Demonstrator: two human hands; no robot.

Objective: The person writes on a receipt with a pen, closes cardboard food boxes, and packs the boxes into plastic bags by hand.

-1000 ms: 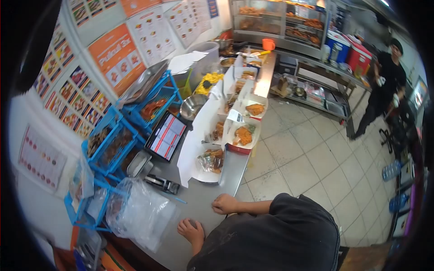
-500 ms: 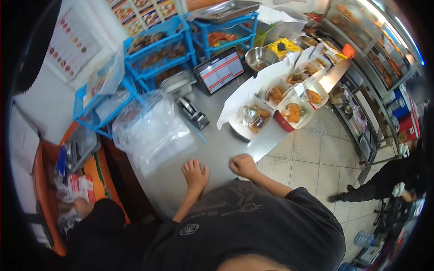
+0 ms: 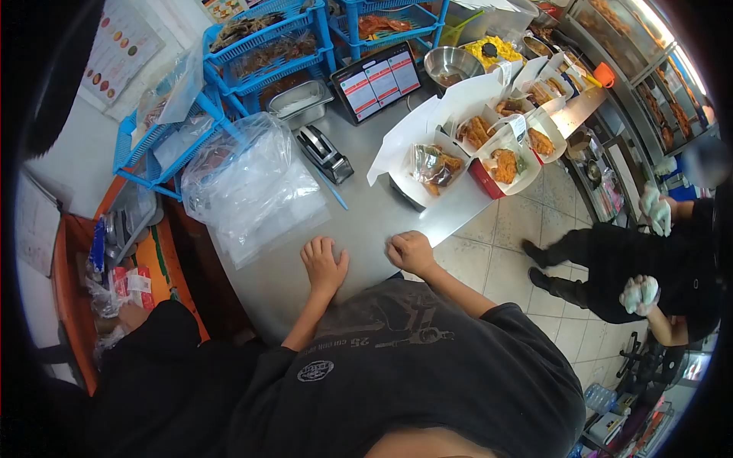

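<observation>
The open fried-chicken takeaway box (image 3: 402,177) on the metal counter (image 3: 368,229) lies nearest your right hand (image 3: 411,253), just past twelve o'clock from its knuckles and well apart from them. From your left hand (image 3: 324,265) it sits farther off, toward two o'clock. Its raised white lid (image 3: 412,128) stands on the side away from you, and the row of boxes runs on toward two o'clock. Your right fingers are curled into a loose fist on the counter, nothing showing in them; your left fingers are spread, palm down, with the clear plastic bags (image 3: 256,200) toward ten o'clock.
</observation>
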